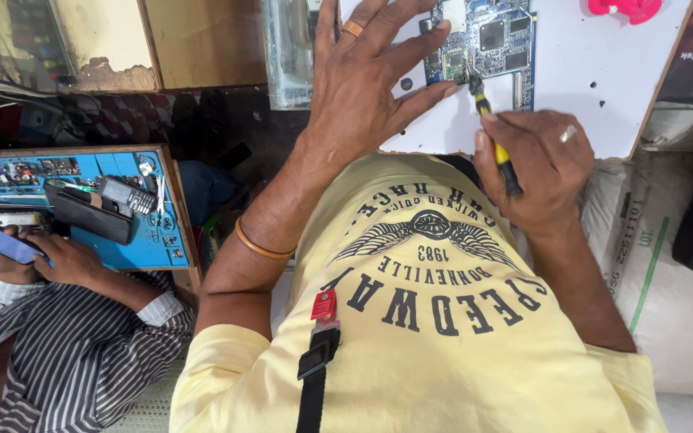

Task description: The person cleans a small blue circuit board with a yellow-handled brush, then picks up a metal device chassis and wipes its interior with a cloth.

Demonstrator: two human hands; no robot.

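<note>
Plainly, the widest thing in view is the white flat work board (587,88), and on it, toward the upper edge of the picture, lies the blue printed circuit board with dark square chips (495,40). The left hand (362,88) is spread flat, fingers fanned, its fingertips pressing the circuit board's near-left edge and the white surface beside it. The right hand (539,168) is curled around the yellow-and-black slim-handled screwdriver (495,136), pinching it between thumb and fingers. The tool's long axis runs slantwise from that hand up and leftward, with its tip meeting the circuit board's lower edge, just beside the left forefinger. So the circuit board lies ahead of both hands, the left one on it, the right one reaching it only through the tool.

The circuit board's upper part is cut off by the frame. The screwdriver's very tip is too small to make out. A red plastic object (623,8) is also cropped.
</note>
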